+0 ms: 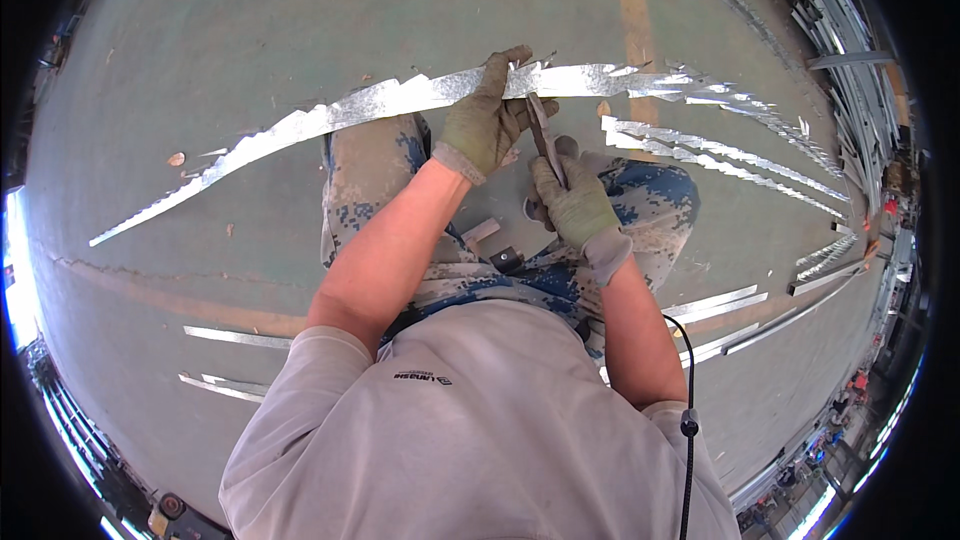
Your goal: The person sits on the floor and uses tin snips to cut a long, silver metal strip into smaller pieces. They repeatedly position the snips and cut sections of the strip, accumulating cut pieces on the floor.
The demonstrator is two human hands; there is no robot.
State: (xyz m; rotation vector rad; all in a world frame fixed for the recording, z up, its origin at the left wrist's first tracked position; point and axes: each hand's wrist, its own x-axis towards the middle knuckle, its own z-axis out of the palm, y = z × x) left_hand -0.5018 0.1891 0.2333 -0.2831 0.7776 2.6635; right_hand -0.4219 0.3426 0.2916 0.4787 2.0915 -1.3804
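Note:
A long, shiny sheet-metal strip (385, 100) arches across in front of me, its upper edge cut into jagged steps. My left hand (478, 132), in a worn greenish glove, is closed on the middle of this strip, the thumb side over its face. Also gloved, my right hand (582, 210) grips a dark, narrow metal tool (543, 130) that looks like snips. The tool's tip is at the strip's lower edge, just right of my left fingers. My right fingers partly hide its handles.
Notched metal strips (725, 155) lie on the floor to the right. Straight strips (240, 338) lie at left, with more strips (715, 310) by my right arm. Stacked metal profiles (845, 50) stand at the far right. A black cable (690, 370) hangs past my right shoulder.

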